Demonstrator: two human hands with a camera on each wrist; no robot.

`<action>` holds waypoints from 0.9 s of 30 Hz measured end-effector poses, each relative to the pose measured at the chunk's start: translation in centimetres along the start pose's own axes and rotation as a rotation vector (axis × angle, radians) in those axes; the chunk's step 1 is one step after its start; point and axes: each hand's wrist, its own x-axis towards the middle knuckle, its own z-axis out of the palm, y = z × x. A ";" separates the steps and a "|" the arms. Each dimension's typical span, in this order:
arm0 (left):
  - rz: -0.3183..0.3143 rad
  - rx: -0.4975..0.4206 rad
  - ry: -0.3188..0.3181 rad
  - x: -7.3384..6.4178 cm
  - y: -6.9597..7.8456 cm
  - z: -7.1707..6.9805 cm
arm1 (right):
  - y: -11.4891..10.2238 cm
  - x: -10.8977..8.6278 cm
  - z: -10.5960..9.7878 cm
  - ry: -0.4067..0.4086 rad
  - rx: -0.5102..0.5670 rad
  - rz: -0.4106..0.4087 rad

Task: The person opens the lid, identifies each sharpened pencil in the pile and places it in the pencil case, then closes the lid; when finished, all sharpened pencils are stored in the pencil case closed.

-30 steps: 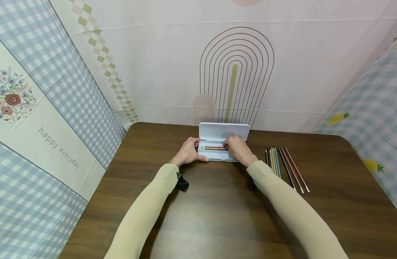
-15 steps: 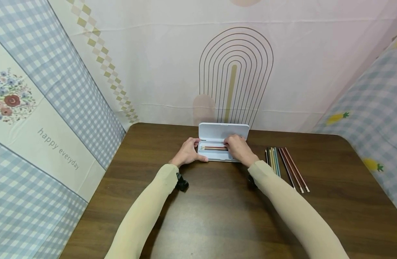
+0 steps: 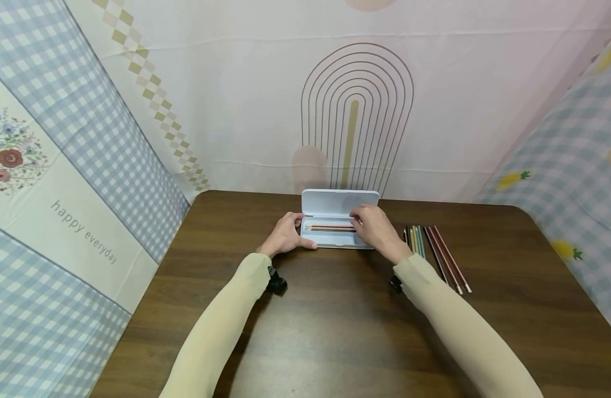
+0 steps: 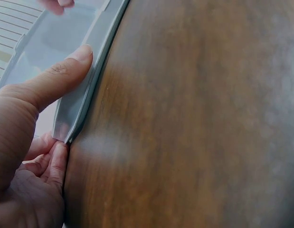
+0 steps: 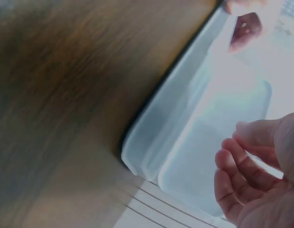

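Note:
A pale blue pencil case (image 3: 330,239) stands with its lid (image 3: 337,203) raised at the back. My left hand (image 3: 284,235) grips the case's left end; in the left wrist view the thumb (image 4: 66,76) lies along the front rim and the fingers (image 4: 56,164) bend round the end. Several pencils (image 3: 327,228) lie lengthwise in the rear part of the tray. Over the case's right end is my right hand (image 3: 377,228), its fingers loosely bent. In the right wrist view its fingers (image 5: 227,164) hold nothing.
To the right, several coloured pencils (image 3: 416,241) lie side by side on the dark wooden table (image 3: 335,331), with a group of dark red and black pencils (image 3: 447,260) beside them. A printed cloth (image 3: 250,110) hangs behind the table's far edge.
My right hand has drawn back slightly to the right and up from the pencils in the case. My left hand keeps its grip on the case's end. The head view has shifted slightly.

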 end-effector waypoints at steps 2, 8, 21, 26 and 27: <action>0.004 -0.001 -0.001 0.0 0.0 0.0 | -0.2 -0.6 -0.6 0.013 0.021 0.032; 0.010 -0.008 -0.008 0.0 0.0 -0.1 | -0.6 -2.4 -2.2 0.052 0.038 0.112; 0.011 0.010 -0.003 -0.1 0.0 0.0 | -0.1 -5.8 -4.5 0.053 0.039 0.255; 0.008 0.009 0.001 -0.1 0.0 0.1 | 0.7 -6.9 -4.8 0.039 0.036 0.311; 0.008 0.007 0.001 -0.1 0.0 0.1 | 0.9 -7.1 -4.8 0.040 0.030 0.318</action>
